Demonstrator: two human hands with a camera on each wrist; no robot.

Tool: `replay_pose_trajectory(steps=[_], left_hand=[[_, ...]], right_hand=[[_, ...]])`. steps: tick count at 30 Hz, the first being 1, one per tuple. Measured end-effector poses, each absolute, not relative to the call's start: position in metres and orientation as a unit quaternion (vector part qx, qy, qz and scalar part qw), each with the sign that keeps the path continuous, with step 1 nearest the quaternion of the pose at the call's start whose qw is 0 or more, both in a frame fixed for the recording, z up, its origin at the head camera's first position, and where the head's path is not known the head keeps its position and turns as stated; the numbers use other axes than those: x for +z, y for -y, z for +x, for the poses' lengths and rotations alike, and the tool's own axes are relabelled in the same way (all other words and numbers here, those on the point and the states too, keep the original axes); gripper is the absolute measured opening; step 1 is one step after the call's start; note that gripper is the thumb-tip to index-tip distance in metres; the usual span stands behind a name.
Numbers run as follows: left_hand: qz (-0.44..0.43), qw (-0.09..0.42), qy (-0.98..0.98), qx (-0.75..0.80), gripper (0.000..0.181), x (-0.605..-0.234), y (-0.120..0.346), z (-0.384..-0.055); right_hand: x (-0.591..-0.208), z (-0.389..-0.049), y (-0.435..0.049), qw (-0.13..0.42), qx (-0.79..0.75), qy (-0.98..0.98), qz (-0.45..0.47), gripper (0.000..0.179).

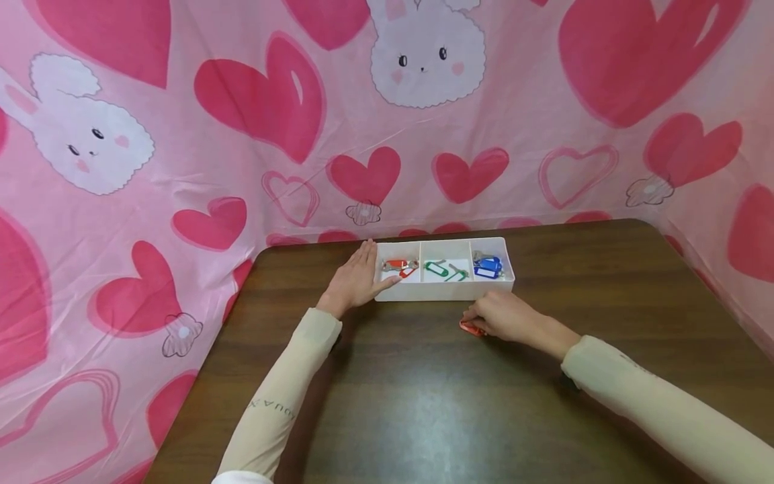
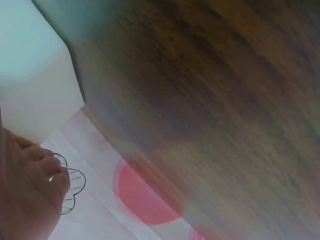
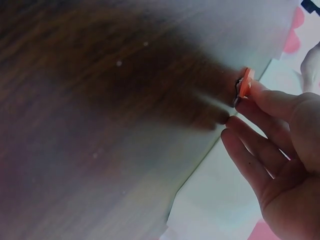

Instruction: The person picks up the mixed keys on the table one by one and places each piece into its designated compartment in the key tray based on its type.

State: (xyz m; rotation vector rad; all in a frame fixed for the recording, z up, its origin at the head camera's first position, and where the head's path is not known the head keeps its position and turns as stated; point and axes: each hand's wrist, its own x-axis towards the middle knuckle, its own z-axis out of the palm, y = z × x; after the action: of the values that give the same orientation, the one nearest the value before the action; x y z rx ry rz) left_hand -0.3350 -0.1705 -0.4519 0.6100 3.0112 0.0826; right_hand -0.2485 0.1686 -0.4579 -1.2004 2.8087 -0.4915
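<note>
A white tray (image 1: 441, 292) with three compartments stands near the back of the table. Red key tags (image 1: 396, 265) with keys lie in its left compartment, green key tags (image 1: 437, 269) with keys in the middle one, and blue key tags (image 1: 487, 267) in the right one. My left hand (image 1: 355, 277) rests along the tray's left end, fingers straight, the thumb reaching over the front left corner. In front of the tray, my right hand (image 1: 503, 316) pinches an orange-red key tag (image 3: 246, 82) between thumb and index finger, low over the table; its other fingers are loosely bent.
The brown wooden table (image 1: 387, 396) carries the tray close to its far edge. Behind it and along the sides hangs a pink cloth (image 1: 417, 134) printed with hearts and rabbits.
</note>
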Motion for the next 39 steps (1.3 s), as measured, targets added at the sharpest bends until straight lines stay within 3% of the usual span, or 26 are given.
replay_pose_trajectory(steps=[24, 39], left_hand=[[0.196, 0.03, -0.98, 0.033, 0.108, -0.455, 0.171, -0.337], [0.205, 0.027, -0.978, 0.013, 0.109, -0.451, 0.171, -0.336]], right_hand=[[-0.457, -0.246, -0.172, 0.004, -0.163, -0.904, -0.395, 0.015], [-0.432, -0.237, -0.169, 0.014, -0.207, -0.909, -0.361, 0.02]])
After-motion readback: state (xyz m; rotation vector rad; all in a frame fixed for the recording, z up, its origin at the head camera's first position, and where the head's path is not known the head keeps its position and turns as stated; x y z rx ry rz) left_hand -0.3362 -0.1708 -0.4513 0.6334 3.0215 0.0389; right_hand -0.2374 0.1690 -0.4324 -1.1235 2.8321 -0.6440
